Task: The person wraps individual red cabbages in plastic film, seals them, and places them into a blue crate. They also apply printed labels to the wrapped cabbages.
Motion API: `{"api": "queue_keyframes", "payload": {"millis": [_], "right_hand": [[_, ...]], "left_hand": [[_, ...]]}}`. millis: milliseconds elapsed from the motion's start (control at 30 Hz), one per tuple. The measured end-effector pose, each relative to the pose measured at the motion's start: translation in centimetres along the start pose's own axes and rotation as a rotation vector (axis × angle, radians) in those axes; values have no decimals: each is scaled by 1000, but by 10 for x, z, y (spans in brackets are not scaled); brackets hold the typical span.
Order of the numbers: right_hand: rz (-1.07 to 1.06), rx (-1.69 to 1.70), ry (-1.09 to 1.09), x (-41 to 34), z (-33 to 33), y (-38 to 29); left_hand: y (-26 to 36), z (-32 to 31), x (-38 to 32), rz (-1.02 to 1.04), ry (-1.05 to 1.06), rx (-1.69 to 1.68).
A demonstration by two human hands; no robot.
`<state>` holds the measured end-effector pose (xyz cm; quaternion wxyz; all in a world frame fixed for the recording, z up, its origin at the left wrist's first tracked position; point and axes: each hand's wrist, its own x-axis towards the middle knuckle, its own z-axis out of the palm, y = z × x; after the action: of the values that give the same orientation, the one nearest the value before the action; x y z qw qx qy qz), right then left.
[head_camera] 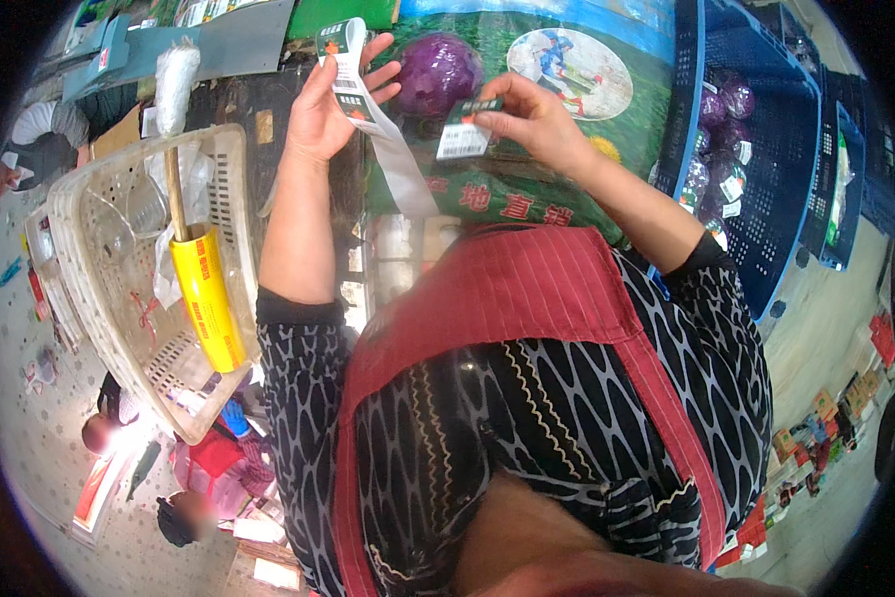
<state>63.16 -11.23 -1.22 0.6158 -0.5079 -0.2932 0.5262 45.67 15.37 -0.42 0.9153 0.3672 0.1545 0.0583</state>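
Note:
A strip of printed labels (pixel 399 160) on white backing hangs in a curl from my left hand (pixel 320 108), pinched at the thumb with the other fingers spread. Between thumb and fingertips my right hand (pixel 541 123) grips a single green-and-white label (pixel 464 136) that bears writing and a barcode. Just behind and between the hands sits a round purple cabbage (pixel 441 73), shiny as if wrapped in clear film. It rests on a green printed sheet (pixel 492 175) covering the table. The label in my right hand is close to the cabbage but appears apart from it.
To the right, a blue plastic crate (pixel 768 149) holds several wrapped, labelled purple cabbages (pixel 731 142). On the left, stacked white plastic baskets (pixel 246 194) carry a yellow film roll (pixel 207 298) on a wooden stick. Other people (pixel 220 470) are at the lower left.

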Motion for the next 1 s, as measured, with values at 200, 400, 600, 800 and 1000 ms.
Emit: {"api": "queue_keyframes", "payload": {"millis": [200, 400, 600, 800, 1000], "right_hand": [[-120, -9, 128, 22, 7, 19], [-173, -162, 132, 28, 2, 9], [-205, -300, 231, 31, 8, 7], [-310, -400, 337, 37, 14, 15], [-316, -681, 415, 34, 18, 1]], "left_hand": [[-10, 7, -24, 52, 91, 93], [-13, 5, -27, 13, 163, 172], [-20, -5, -26, 29, 202, 184], [-23, -8, -27, 27, 243, 186], [-26, -6, -24, 11, 270, 194]]}}
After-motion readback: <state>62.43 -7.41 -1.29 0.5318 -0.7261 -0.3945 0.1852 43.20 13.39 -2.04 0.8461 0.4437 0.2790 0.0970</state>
